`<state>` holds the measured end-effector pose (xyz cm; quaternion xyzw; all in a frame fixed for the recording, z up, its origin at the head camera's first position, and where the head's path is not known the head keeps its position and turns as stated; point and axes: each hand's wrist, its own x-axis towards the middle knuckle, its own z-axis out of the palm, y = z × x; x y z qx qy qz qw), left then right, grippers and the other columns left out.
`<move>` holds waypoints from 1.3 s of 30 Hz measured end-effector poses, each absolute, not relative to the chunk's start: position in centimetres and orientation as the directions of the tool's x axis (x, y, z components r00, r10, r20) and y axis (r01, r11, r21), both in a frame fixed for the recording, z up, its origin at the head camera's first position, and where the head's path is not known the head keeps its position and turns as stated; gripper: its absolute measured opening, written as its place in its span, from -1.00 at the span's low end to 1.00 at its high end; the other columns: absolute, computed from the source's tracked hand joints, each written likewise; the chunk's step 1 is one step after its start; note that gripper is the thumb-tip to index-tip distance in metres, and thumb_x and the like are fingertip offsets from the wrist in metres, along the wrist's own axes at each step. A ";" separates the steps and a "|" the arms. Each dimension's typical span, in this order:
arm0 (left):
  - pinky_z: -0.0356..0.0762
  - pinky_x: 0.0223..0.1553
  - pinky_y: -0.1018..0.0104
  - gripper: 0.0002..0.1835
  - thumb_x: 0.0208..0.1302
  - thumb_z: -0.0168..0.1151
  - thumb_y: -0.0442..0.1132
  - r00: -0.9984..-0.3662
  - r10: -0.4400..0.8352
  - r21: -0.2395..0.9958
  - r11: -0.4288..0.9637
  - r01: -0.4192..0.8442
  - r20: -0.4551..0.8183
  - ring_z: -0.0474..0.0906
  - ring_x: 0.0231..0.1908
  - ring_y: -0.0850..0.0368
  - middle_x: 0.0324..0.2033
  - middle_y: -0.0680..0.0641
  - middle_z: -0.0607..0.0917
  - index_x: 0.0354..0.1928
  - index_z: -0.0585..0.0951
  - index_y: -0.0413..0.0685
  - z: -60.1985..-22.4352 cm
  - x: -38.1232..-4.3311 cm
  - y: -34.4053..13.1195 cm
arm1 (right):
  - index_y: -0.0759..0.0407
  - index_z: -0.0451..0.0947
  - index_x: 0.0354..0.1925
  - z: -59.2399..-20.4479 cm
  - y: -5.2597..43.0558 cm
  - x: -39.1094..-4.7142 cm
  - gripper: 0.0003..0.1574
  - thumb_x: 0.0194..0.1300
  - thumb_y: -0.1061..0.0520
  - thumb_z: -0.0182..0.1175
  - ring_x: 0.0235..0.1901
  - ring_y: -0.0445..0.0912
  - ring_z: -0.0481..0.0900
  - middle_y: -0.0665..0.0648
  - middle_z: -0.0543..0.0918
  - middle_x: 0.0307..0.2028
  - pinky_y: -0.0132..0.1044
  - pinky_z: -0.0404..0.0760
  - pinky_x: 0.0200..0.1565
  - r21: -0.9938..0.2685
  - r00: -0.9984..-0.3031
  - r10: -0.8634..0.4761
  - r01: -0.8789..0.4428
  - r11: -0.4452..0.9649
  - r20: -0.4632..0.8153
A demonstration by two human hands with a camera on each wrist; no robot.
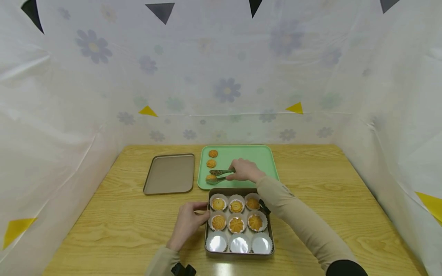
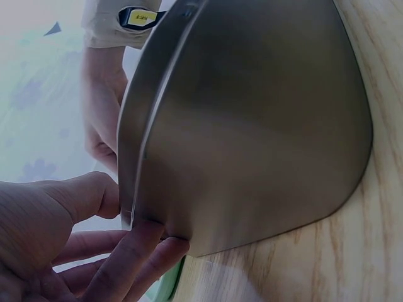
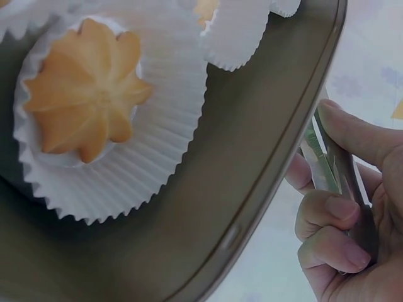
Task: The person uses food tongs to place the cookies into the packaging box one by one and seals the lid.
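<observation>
My right hand [image 1: 246,170] grips metal tongs [image 1: 221,171] over the green tray [image 1: 259,161]. The tongs' ends lie on either side of a small piped cookie [image 1: 210,177] at the tray's near left. At the left side of a deep metal baking tin [image 1: 238,255], my left hand [image 1: 189,220] holds the rim, thumb at the top edge and fingertips against the outer wall. Inside the tin stand white paper cups in three rows. Cookies fill the back and middle rows, among them a star-shaped cookie [image 3: 88,94]; the front row's paper cups [image 1: 239,243] hold nothing.
Two more cookies, one a swirled cookie [image 1: 211,163], lie along the green tray's left side. A shallow brown tray [image 1: 169,174] with nothing on it sits left of that tray. Flower-patterned sheeting [image 1: 228,90] encloses the wooden table [image 1: 114,226] at the back and sides.
</observation>
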<state>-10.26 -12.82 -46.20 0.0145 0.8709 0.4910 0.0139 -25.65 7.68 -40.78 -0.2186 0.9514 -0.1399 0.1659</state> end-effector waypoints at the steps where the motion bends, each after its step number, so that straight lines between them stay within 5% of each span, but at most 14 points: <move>1: 0.66 -0.44 0.44 -0.61 0.12 0.33 -0.34 -0.999 0.039 0.856 0.516 0.010 -0.012 0.75 -0.36 0.07 -0.14 -0.33 0.79 0.01 0.68 -0.38 -46.2 -10.3 -12.8 | 0.19 0.64 0.15 -40.8 7.7 -25.6 -0.43 0.32 -0.12 0.32 -0.01 0.10 0.71 0.20 0.71 0.12 0.02 0.72 -0.04 -0.342 -0.849 -0.465 -0.371 0.863 -0.252; 27: 0.65 -0.46 0.45 -0.61 0.12 0.34 -0.35 -0.999 0.048 0.856 0.517 0.028 0.004 0.76 -0.36 0.07 -0.14 -0.34 0.79 0.01 0.68 -0.39 -46.3 -10.4 -12.9 | 0.21 0.60 0.21 -40.0 10.4 -24.4 -0.37 0.34 -0.14 0.28 -0.20 -0.04 0.71 0.17 0.78 -0.06 -0.14 0.70 -0.22 -0.426 -0.831 -0.536 -0.436 0.793 -0.147; 33: 0.65 -0.46 0.44 -0.60 0.13 0.33 -0.35 -0.999 0.050 0.863 0.505 0.011 -0.017 0.76 -0.37 0.07 -0.12 -0.36 0.78 0.03 0.67 -0.40 -46.2 -10.3 -12.9 | 0.23 0.60 0.21 -39.8 11.2 -23.8 -0.38 0.34 -0.12 0.28 -0.50 -0.17 0.48 0.08 0.76 -0.26 -0.34 0.43 -0.47 -0.453 -0.814 -0.566 -0.459 0.765 -0.131; 39: 0.66 -0.46 0.45 -0.60 0.13 0.33 -0.35 -0.998 0.050 0.865 0.502 0.004 -0.025 0.75 -0.38 0.07 -0.12 -0.36 0.78 0.03 0.67 -0.40 -46.2 -10.2 -12.8 | 0.27 0.59 0.21 -39.7 12.1 -23.0 -0.36 0.35 -0.12 0.27 -0.60 -0.21 0.29 0.03 0.68 -0.42 -0.38 0.25 -0.52 -0.458 -0.805 -0.582 -0.476 0.751 -0.116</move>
